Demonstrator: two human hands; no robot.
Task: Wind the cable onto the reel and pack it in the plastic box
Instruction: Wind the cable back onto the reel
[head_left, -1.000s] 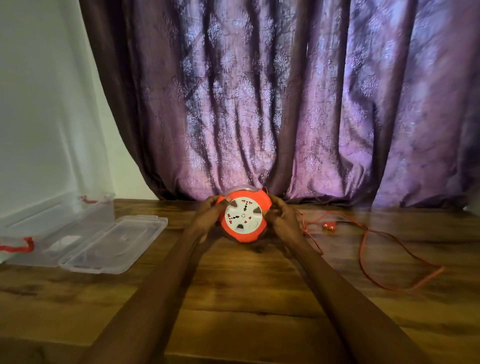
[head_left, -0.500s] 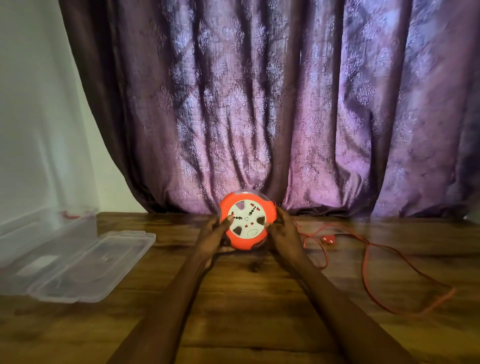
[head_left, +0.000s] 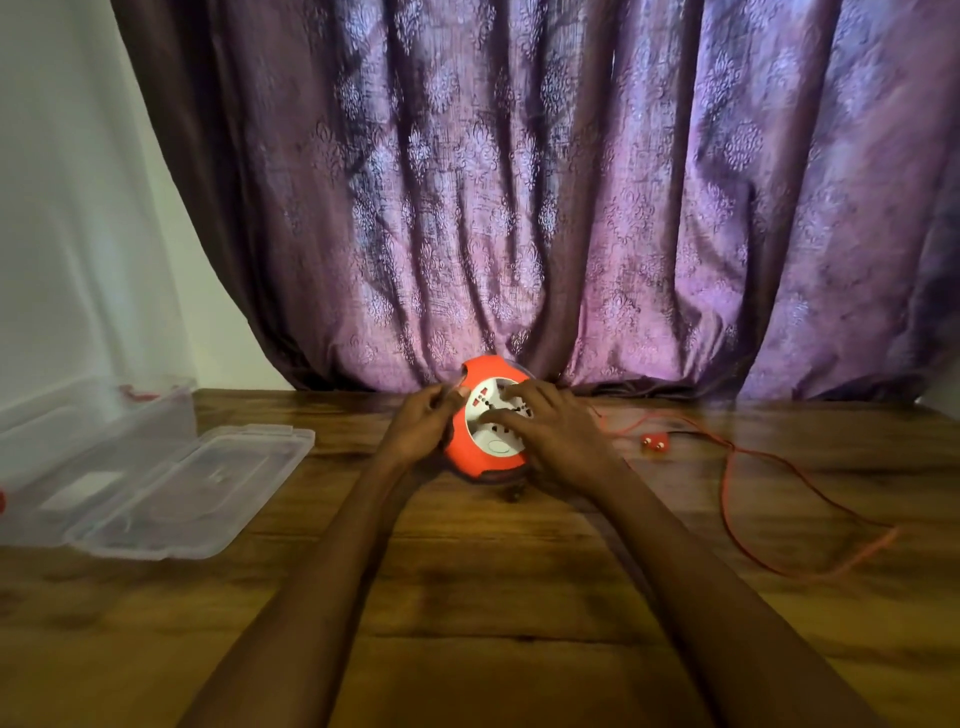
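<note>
While the left hand (head_left: 420, 427) clasps the reel (head_left: 467, 460) to steady it, the right hand (head_left: 551, 432) spreads flat on its face, likely to crank; cable (head_left: 723, 493) slack at three o'clock.

A home room: purple patterned curtain (head_left: 519, 197) behind a wooden table (head_left: 467, 571)

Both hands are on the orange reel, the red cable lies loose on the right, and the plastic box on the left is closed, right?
No. The head view shows the plastic box open, its lid flat beside it. The left hand and right hand are on the reel; the cable lies loose.
</note>
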